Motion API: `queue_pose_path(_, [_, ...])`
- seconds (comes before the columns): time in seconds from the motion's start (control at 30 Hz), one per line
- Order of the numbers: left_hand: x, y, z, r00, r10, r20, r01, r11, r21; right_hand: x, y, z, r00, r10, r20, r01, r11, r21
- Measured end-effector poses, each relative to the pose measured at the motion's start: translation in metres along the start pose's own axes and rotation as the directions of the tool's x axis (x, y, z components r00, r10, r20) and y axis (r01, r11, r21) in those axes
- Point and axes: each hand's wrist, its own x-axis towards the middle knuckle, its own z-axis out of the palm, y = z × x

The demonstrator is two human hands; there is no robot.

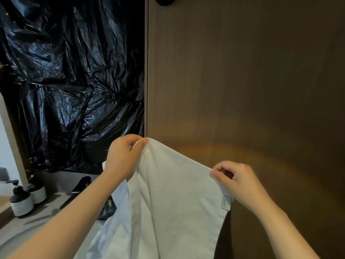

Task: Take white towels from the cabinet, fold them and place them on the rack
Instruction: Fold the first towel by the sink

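Note:
A white towel [173, 202] hangs in front of me, held up by its top edge. My left hand [124, 157] pinches the upper left corner between thumb and fingers. My right hand [237, 178] pinches the upper right corner, lower than the left, so the top edge slopes down to the right. A small label [225, 202] shows on the towel's right edge below my right hand. The towel's lower part runs out of the frame's bottom. Behind it stands a brown wooden cabinet door [252, 81], closed.
Crumpled black plastic sheeting [71, 81] covers the surface left of the cabinet. Two dark pump bottles in white holders [28, 197] stand on a grey counter [28, 227] at lower left, beside a black handled object [78, 189] and a dark packet [108, 208].

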Motion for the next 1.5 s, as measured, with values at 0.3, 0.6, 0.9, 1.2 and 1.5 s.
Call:
queue_pose_path(0.3, [0.006, 0.006, 0.012, 1.000, 0.010, 0.016, -0.010, 1.000, -0.010, -0.004, -0.027, -0.012, 0.999, 0.049, -0.010, -0.040, 0.902, 0.429])
queue_pose_path(0.6, [-0.032, 0.016, 0.049, 0.970, -0.136, 0.203, 0.152, 0.987, -0.061, -0.002, -0.039, 0.021, 0.980, 0.165, 0.110, -0.198, 0.783, 0.590])
queue_pose_path(0.9, [-0.070, -0.017, 0.030, 0.785, -0.542, 0.300, 0.613, 0.608, -0.505, -0.010, -0.032, 0.044, 0.981, 0.191, 0.040, -0.184, 0.834, 0.520])
queue_pose_path(1.2, [-0.077, 0.003, 0.016, 0.827, -0.469, 0.309, 0.544, 0.533, -0.648, -0.011, -0.044, 0.043, 0.987, 0.032, -0.154, 0.012, 0.961, 0.275])
queue_pose_path(1.5, [-0.082, 0.037, 0.012, 0.913, -0.285, 0.290, 0.407, 0.603, -0.686, -0.020, -0.064, 0.035, 0.987, -0.019, -0.157, 0.087, 0.893, 0.441])
